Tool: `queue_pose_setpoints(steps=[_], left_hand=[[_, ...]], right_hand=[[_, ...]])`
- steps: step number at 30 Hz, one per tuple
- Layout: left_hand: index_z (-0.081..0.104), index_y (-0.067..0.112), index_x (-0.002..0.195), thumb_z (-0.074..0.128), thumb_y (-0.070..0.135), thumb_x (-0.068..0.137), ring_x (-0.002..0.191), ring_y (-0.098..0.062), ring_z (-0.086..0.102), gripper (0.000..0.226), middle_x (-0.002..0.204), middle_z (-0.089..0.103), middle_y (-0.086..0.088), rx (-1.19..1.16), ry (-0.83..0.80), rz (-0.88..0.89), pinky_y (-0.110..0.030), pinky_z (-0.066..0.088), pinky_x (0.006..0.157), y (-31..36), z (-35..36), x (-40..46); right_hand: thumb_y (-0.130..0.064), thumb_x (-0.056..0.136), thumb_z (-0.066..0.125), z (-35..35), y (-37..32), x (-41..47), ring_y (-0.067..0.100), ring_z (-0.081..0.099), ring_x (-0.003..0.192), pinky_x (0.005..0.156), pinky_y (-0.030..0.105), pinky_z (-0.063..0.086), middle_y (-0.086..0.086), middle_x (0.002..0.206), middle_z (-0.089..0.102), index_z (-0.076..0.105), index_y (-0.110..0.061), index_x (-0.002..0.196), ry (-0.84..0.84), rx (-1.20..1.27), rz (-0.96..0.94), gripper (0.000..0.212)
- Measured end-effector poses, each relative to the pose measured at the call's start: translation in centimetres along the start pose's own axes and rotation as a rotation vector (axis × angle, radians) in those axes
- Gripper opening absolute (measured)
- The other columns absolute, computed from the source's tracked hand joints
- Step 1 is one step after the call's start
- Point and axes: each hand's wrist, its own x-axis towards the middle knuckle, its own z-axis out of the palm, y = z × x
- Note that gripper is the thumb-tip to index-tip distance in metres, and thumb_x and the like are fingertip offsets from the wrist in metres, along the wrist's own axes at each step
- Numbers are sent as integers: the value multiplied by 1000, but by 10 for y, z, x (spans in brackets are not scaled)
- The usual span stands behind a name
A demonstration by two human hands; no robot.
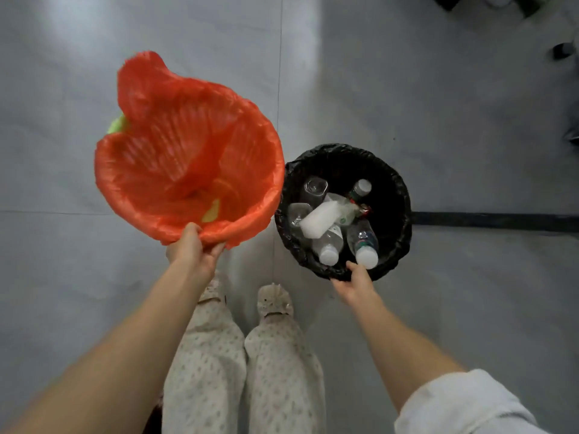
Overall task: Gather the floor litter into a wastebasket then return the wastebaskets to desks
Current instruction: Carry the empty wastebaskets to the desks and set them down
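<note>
A wastebasket lined with an orange bag (175, 158) hangs at the left, with a strip of its green wall showing at its far edge. My left hand (192, 249) grips its near rim. To the right is a wastebasket with a black bag (394, 195), and my right hand (357, 281) grips its near rim. Inside the black one lie several plastic bottles (363, 242), clear cups and a white wrapper. A small yellow scrap (213, 211) shows inside the orange liner.
Grey tiled floor (438, 120) lies all around, with a dark strip (495, 221) running right from the black basket. Dark furniture bases and a caster (562, 51) stand at the top right. My legs and shoes (275, 300) are below the baskets.
</note>
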Motion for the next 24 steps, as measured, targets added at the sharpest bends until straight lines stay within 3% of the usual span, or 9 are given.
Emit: queue_pose_setpoints(steps=[2, 4, 9, 13, 16, 20, 22, 24], left_hand=[[45, 7, 85, 38, -3, 88, 74, -22, 60, 13, 84, 57, -12, 22, -10, -10, -42, 51, 74, 0, 4, 15], [46, 7, 85, 39, -3, 88, 74, -22, 60, 13, 86, 58, -13, 38, -23, -16, -41, 51, 76, 3, 7, 27], [43, 8, 117, 39, -2, 88, 89, -26, 62, 31, 112, 57, -17, 95, -31, -41, -40, 51, 71, 17, 6, 29], [41, 5, 129, 38, -2, 90, 91, -26, 60, 39, 112, 55, -16, 133, -37, -68, -42, 50, 76, 39, 5, -6], [37, 6, 137, 39, 1, 92, 107, -31, 59, 45, 119, 56, -15, 182, -40, -79, -46, 50, 78, 68, 7, -41], [38, 8, 136, 41, 1, 91, 115, -33, 59, 45, 124, 59, -12, 248, -80, -58, -47, 49, 77, 127, 13, -97], [38, 5, 135, 41, 1, 93, 116, -32, 57, 43, 115, 57, -12, 295, -106, -16, -47, 48, 82, 156, 17, -124], [41, 2, 132, 43, 2, 91, 109, -32, 58, 41, 114, 56, -16, 367, -131, 28, -46, 49, 81, 186, 22, -149]], right_hand=[[-4, 97, 42, -2, 12, 13, 31, 46, 131, 89, 42, 43, 13, 143, 48, 41, -9, 141, 24, 31, -16, 45], [-5, 96, 44, 1, 21, 16, 30, 47, 130, 91, 44, 43, 11, 143, 48, 41, -13, 141, 49, 66, -41, 46], [-6, 100, 37, 17, 25, -15, 29, 40, 136, 110, 41, 32, 13, 147, 42, 49, -4, 127, 68, 33, 30, 30], [-5, 100, 32, 25, 27, -69, 30, 32, 141, 113, 42, 27, 18, 153, 28, 27, 0, 145, 110, -217, 126, 46], [-9, 99, 35, 43, 25, -122, 31, 39, 137, 111, 41, 32, 18, 149, 37, 36, -1, 141, 62, -457, 38, 43], [-15, 100, 38, 104, 5, -213, 33, 49, 128, 105, 39, 39, 18, 138, 51, 41, 0, 137, -164, -606, -120, 41], [-20, 99, 42, 140, -12, -256, 31, 57, 118, 93, 36, 46, 16, 128, 59, 49, -4, 129, -231, -614, -201, 36], [-22, 96, 47, 172, -29, -298, 24, 64, 96, 78, 31, 52, 9, 106, 67, 60, -10, 109, -320, -617, -269, 22]])
